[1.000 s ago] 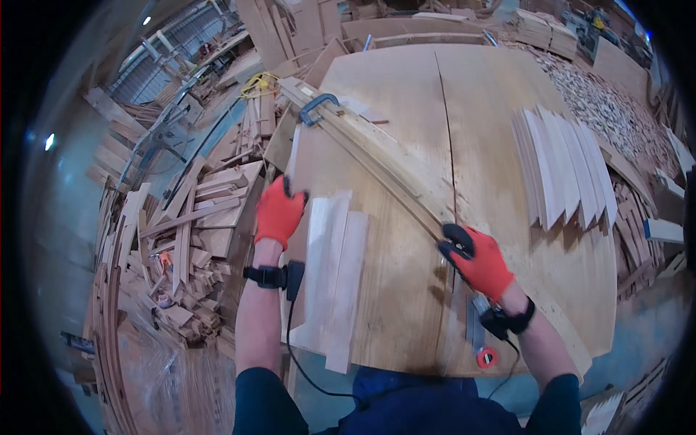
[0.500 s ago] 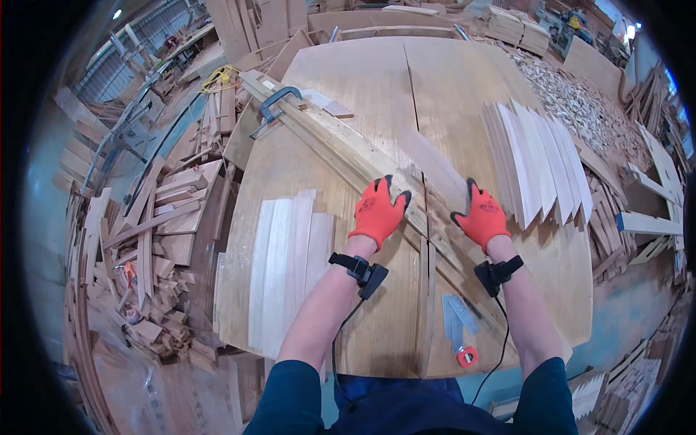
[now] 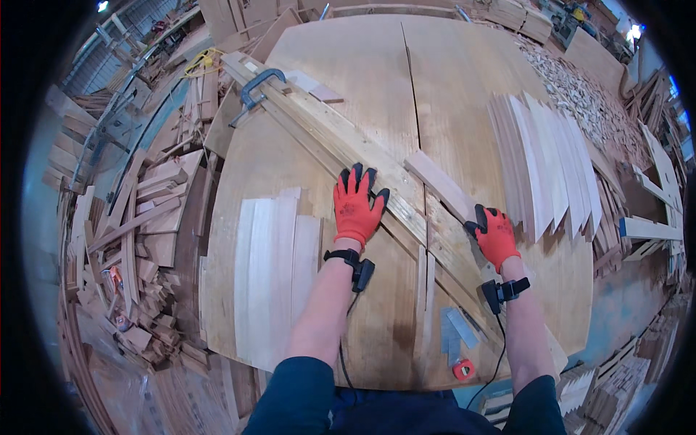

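On clamped boards (image 3: 348, 141), left hand (image 3: 357, 206) splayed.

Head-worn fisheye cam, L of pair, looking down & fwd, close over worktable (image 3: 457, 116), floor (image 3: 620, 304) nr R rim

Left hand (image 3: 355, 206): bright red work glove, dark coating on the black fingertips (image 3: 357, 174), snug cuff; small dark print on the back, too small to make out. Right hand (image 3: 497, 238): glove of the same pattern, red back, black finger ends. Each wrist carries a black strap, left wristband (image 3: 341, 255) and right wristband (image 3: 518, 287), with a blocky black module mounted on it, left sensor box (image 3: 363, 275) and right sensor box (image 3: 491, 296). One thin black lead per box, left cable (image 3: 341, 362) and right cable (image 3: 500, 355). Dark teal sleeves, left sleeve (image 3: 293, 395) and right sleeve (image 3: 536, 409); forearms bare below them. Lower garment (image 3: 406, 415) dark, probably navy, poorly lit at the frame edge
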The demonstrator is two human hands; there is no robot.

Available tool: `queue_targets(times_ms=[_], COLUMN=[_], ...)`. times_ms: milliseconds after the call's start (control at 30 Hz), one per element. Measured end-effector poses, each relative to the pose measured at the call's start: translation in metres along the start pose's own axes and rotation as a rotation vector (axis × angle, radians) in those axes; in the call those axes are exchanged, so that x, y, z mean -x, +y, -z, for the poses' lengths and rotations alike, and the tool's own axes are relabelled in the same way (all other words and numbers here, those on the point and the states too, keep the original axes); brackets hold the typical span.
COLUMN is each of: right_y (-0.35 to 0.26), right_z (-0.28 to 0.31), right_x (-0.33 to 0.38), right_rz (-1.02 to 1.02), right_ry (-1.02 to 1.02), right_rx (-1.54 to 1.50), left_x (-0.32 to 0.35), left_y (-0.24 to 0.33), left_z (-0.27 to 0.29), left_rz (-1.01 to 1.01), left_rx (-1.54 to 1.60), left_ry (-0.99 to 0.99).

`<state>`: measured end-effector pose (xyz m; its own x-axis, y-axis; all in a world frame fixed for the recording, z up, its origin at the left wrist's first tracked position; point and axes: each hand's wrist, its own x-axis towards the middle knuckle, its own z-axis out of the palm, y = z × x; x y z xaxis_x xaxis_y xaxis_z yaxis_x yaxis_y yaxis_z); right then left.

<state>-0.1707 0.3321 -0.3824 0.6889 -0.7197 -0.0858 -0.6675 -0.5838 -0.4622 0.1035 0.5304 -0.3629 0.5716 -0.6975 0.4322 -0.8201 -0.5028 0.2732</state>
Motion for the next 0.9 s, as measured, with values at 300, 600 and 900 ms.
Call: queue_targets(times_ms=[300,600,900], right_y=[0.012,0.005,-0.010], right_z=[-0.025,-0.015,-0.012], right_x=[0.009,0.013,0.003], right_rz=[0.029,-0.068,-0.089], right_ry=[0.197,0.101,0.080], right_rx=[-0.103,0.054,0.087], left_x=[-0.004,-0.005,-0.018], left_y=[0.002,0.006,0.000], left_z=[-0.002,0.001,-0.001], left_rz=[-0.018,-0.028,-0.032], left_rx=[-0.019,-0.011,-0.036], left_ry=[0.012,0.011,0.018])
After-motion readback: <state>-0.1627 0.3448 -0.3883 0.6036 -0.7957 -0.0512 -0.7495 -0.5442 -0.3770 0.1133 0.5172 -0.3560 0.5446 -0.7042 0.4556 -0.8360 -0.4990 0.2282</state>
